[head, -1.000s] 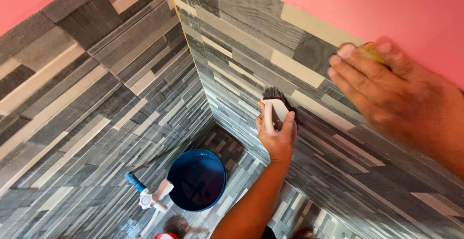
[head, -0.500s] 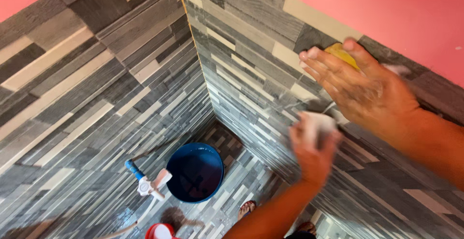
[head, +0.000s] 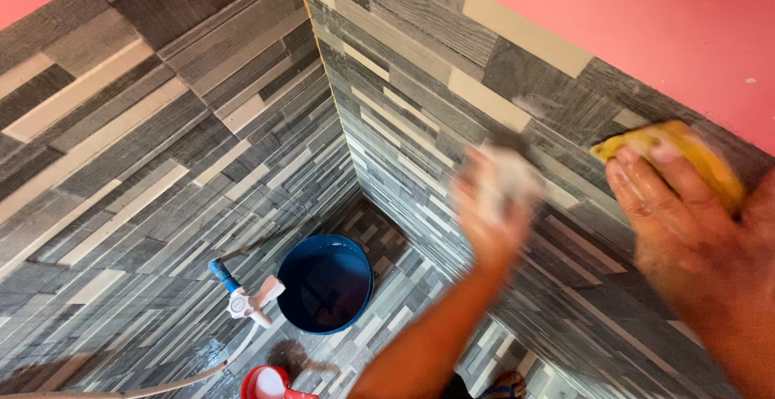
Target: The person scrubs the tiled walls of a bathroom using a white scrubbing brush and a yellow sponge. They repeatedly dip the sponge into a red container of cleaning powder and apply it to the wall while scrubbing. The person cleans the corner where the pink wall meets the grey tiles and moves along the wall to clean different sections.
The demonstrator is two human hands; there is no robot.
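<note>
View from above into a tiled corner where two grey, plank-patterned walls meet, with pink paint above the tile. The right hand (head: 694, 229) lies flat against the right wall (head: 452, 60) near the top edge of the tile, fingers stretched out and close together, pressing a yellow sponge (head: 686, 153) onto the tile; the sponge shows beyond the fingertips, just under the pink paint. The left hand (head: 492, 213) is raised against the same wall, lower and to the left of the right hand, its arm reaching up from the bottom of the view. It is blurred; its fingers are curled around a white handle with a dark patch (head: 504, 142) above it touching the tile, too smeared to tell what tool it is. Far below on the tiled floor (head: 404, 286) stands a round blue bucket (head: 325, 282) in the corner. Just left of it a white tap (head: 246, 302) with a blue stem juts from the left wall (head: 121, 165). A red container (head: 270, 383) sits at the bottom edge.
</note>
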